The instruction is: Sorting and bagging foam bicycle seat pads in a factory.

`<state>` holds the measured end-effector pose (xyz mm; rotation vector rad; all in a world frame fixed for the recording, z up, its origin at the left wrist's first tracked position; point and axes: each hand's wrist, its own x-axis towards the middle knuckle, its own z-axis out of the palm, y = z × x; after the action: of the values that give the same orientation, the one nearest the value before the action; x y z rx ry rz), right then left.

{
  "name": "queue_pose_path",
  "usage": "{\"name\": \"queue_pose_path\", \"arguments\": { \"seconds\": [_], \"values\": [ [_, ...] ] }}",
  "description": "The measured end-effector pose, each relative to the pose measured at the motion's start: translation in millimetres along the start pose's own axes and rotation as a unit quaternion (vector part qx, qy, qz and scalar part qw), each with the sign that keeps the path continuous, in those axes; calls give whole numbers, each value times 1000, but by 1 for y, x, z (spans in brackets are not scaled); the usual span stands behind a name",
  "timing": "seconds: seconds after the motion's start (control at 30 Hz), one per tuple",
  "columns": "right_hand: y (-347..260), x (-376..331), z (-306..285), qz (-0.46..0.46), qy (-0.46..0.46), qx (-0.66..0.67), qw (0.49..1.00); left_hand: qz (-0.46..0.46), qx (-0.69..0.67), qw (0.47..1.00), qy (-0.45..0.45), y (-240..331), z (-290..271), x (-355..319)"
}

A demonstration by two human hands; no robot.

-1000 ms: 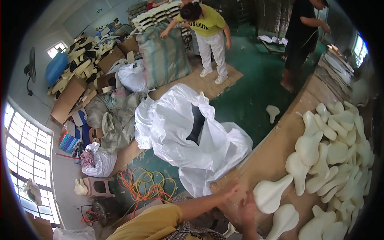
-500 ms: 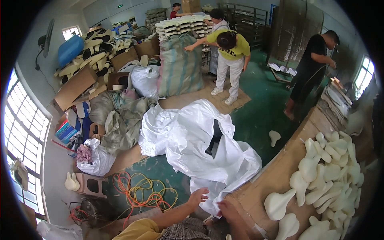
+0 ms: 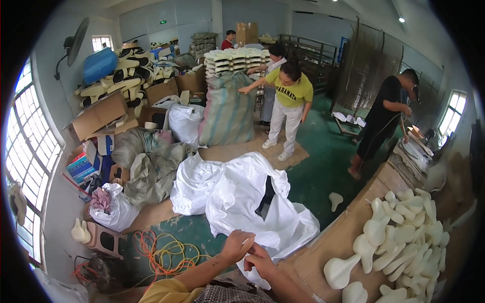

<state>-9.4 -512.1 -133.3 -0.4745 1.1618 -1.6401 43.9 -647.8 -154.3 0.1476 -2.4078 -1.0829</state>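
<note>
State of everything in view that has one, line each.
Left hand, fingers curled; grip unclear
Right hand, fingers bent; grip unclear
White sheeting, crumpled, gaping
Striped sack, bulging, upright
Orange and yellow cords, tangled
Saddle-shaped pieces, heaped
Wall fan, running or off unclear

I can't tell if my left grip (image 3: pixel 238 245) or right grip (image 3: pixel 259 262) holds anything; one cream saddle shape (image 3: pixel 354 293) cut off below.

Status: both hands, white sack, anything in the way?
Left hand and right hand together at near edge of white sack; grip contents unclear. Sack crumpled, dark gap showing. Possible snag: orange-and-yellow cord tangle on floor, left.
</note>
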Motion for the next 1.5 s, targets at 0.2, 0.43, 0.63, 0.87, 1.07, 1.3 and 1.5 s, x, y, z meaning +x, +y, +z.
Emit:
{"name": "queue_pose_path", "arguments": {
  "seconds": [0.2,0.43,0.63,0.87,1.07,1.3,1.5],
  "values": [
    [-11,-24,-49,-2,-66,-8,998,-48,-82,994,-58,-8,25,12],
    [0,-66,-147,-9,140,60,988,-68,-499,854,131,137,-97,118],
    [-1,-47,-154,-43,173,107,978,383,-553,717,-184,308,-180,98],
    [-5,-8,-113,-28,219,54,974,451,-579,658,-167,268,-220,54],
    [28,33,-74,57,197,11,979,556,-535,589,-239,220,-302,46],
    [35,74,-28,4,232,-94,968,107,-554,813,142,18,-316,57],
    [-97,63,34,-183,48,-14,982,-180,-490,824,222,-110,-288,31]
  ]
}}
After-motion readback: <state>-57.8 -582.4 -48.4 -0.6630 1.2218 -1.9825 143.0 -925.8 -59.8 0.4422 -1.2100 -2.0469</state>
